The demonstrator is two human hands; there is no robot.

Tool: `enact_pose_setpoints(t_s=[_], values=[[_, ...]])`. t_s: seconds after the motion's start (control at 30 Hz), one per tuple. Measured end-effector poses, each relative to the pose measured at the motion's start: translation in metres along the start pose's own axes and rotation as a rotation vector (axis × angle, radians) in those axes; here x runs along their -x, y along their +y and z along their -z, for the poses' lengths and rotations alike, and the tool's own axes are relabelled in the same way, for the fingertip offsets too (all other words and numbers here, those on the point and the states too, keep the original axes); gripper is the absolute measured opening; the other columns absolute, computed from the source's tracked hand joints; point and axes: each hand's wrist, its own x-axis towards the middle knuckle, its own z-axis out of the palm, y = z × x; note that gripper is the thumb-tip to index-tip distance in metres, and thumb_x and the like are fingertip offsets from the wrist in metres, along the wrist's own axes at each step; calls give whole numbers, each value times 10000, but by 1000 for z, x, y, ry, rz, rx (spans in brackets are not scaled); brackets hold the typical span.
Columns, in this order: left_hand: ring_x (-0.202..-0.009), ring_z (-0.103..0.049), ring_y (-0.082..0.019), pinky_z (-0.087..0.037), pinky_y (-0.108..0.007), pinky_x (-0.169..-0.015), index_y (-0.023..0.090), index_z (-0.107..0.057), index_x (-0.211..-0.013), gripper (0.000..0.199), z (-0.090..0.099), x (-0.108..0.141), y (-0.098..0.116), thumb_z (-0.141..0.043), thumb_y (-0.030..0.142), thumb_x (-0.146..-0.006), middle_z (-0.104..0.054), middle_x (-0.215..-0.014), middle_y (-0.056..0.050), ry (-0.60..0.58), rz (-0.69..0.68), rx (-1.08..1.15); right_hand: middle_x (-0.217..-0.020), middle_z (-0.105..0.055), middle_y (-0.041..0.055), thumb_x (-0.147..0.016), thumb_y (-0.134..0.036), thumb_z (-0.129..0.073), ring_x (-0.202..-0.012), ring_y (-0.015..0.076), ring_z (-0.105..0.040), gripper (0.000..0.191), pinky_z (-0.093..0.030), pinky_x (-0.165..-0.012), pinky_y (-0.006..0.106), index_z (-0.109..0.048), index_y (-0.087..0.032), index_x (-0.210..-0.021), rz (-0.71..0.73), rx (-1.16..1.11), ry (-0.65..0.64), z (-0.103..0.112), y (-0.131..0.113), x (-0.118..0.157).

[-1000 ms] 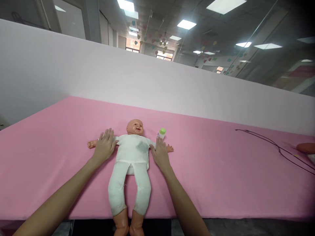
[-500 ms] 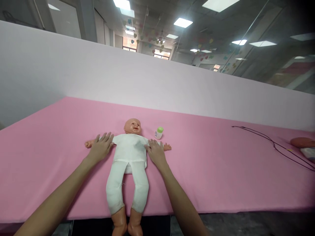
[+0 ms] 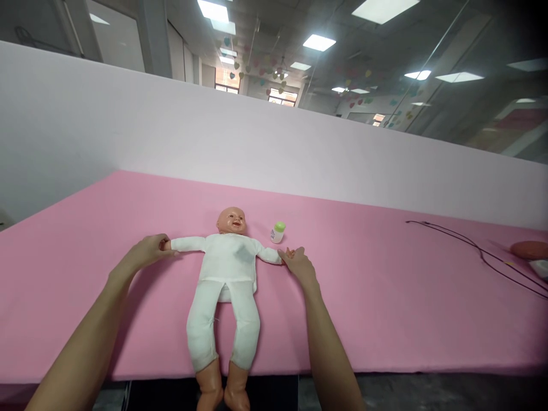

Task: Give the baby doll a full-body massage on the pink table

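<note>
A baby doll [image 3: 228, 260] in a white cotton suit lies on its back on a pink-covered table [image 3: 107, 319], its arms stretched out sideways and its bare plastic feet past the near edge. My left hand [image 3: 146, 252] wraps around the doll's plastic hand at the end of the arm on the left. My right hand [image 3: 298, 265] closes on the doll's other hand, whose fingers show above mine. A small bottle with a green cap [image 3: 278, 232] stands upright just above that arm, apart from my right hand.
A black cable [image 3: 475, 247] lies on the pink cover at the right, near a round orange-brown object [image 3: 530, 249] and a white item [image 3: 539, 268]. A pale pink-white wall [image 3: 257, 137] rises behind the table's far edge.
Both hands have slid outward from the doll's shoulders and sleeves to its plastic hands. The doll's arms now show fully, and the bottle no longer sits beside my right fingers.
</note>
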Motion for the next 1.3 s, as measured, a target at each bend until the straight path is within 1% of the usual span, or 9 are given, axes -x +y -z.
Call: enact_pose_setpoints(t_s=[0.1,0.23,0.4,0.57,0.63,0.73,0.87,1.1,1.3], values=[[-740,-646,-232,-449,-287,-614,241,-712,-869,490,-5,-2,7,-866,614,-591,-701,-805,-19,53,-24,94,-854,-717,53,-734,-654,-790,-681,250,-670,643,-517,-588,350,-482,-231,-1107,45,-371,-48,0,-12,2],[-912,-701,-261,-557,-349,-764,201,-654,-1157,681,-33,-3,25,-884,505,-592,-723,-1043,-70,333,17,543,-965,-755,73,-679,-538,-847,-823,257,-722,654,-581,-713,365,-506,-217,-1136,154,-739,-15,-17,-27,2],[-953,-689,-260,-556,-344,-806,192,-657,-967,397,-82,-4,47,-768,475,-712,-727,-989,-82,387,22,707,-1152,-752,126,-745,-466,-785,-976,263,-702,564,-573,-858,385,-637,-170,-1203,340,-754,-7,-50,-41,6],[-817,-656,-228,-489,-299,-668,215,-611,-810,342,-100,-32,64,-672,551,-817,-673,-784,-37,269,58,661,-1090,-746,110,-841,-499,-669,-884,230,-656,532,-546,-798,347,-660,-149,-1241,412,-641,67,-65,-68,-10],[-734,-637,-219,-456,-297,-618,215,-580,-727,398,-101,-49,69,-673,591,-819,-631,-677,-28,173,155,624,-1038,-741,95,-857,-494,-644,-869,222,-645,490,-531,-775,327,-661,-150,-1206,376,-602,83,-70,-79,-23],[-640,-619,-228,-439,-316,-581,212,-562,-632,443,-103,-70,73,-758,593,-745,-608,-578,-38,62,268,584,-753,-680,34,-821,-480,-678,-710,200,-592,316,-478,-651,298,-670,-168,-874,281,-524,30,-78,-87,-40],[-583,-611,-229,-443,-327,-561,193,-603,-617,458,-102,-78,74,-852,577,-621,-624,-548,-57,-31,299,588,-540,-555,-13,-782,-492,-713,-589,187,-539,349,-408,-559,289,-568,-210,-638,235,-498,-33,-81,-86,-50],[-965,-717,-302,-565,-381,-822,163,-754,-1062,665,-72,-33,58,-927,537,-540,-775,-1086,-135,-35,-14,732,-906,-748,79,-757,-506,-756,-816,234,-665,437,-524,-708,323,-712,-145,-999,352,-594,-127,-56,-61,-23],[-1084,-700,-357,-558,-463,-959,223,-822,-948,324,-43,14,40,-802,482,-755,-786,-1108,-133,-265,-345,408,-1211,-726,84,-865,-295,-668,-1132,278,-659,320,-538,-984,436,-728,-235,-1173,724,-464,-318,-32,-20,15]])
